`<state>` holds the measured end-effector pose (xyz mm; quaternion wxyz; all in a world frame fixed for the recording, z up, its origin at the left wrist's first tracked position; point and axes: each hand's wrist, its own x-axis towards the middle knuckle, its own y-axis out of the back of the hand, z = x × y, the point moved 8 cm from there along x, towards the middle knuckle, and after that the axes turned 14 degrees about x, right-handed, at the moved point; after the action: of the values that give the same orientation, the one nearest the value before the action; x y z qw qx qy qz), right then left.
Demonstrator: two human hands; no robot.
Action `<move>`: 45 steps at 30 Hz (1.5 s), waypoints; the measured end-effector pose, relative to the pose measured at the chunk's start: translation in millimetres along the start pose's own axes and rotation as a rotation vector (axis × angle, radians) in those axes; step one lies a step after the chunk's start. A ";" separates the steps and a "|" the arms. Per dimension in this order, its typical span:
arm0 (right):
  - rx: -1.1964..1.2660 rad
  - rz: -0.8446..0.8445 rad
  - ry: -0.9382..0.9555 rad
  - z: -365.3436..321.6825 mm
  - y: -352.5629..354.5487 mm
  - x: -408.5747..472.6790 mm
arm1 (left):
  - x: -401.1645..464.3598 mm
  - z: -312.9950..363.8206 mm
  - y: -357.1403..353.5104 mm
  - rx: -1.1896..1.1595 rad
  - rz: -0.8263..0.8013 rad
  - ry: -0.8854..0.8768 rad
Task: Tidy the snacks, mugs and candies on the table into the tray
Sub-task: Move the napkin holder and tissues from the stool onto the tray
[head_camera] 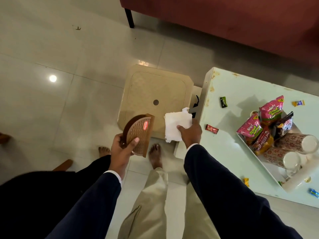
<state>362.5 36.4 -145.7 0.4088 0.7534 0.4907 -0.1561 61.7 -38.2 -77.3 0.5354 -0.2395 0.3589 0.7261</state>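
My left hand (pixel 122 147) grips a brown half-round napkin holder (pixel 139 133) over the floor. My right hand (pixel 190 132) pinches a stack of white paper napkins (pixel 174 125) above the near edge of a beige stool. On the pale table to the right stands a white tray (pixel 262 167). In it lie several snack packets (pixel 264 123) and two patterned mugs (pixel 293 147) on their sides. Loose candies lie on the table: a red one (pixel 212 129), a green one (pixel 223 102), a yellow one (pixel 298 103) and more by the near edge (pixel 246 181).
A beige plastic stool (pixel 153 94) stands between me and the table (pixel 229 152). A red sofa (pixel 241 19) with a black leg runs along the back. My bare feet are on the glossy tiled floor (pixel 60 83). A dark object sits at bottom left.
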 end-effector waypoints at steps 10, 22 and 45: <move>0.629 -0.170 -0.228 17.9 74.7 -52.4 | -27.6 19.0 -39.7 0.032 -0.109 -0.038; 0.947 -0.106 -0.184 114.8 316.5 -184.1 | -166.8 53.1 -188.2 0.703 -0.466 -0.339; 0.953 0.191 0.421 107.6 845.1 -255.0 | -596.1 148.5 -564.1 1.060 -0.684 -1.199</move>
<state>993.4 -358.0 341.4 -0.0741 0.9121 0.3661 -0.1691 788.8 -188.3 302.9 0.8637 0.3695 0.2155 0.2665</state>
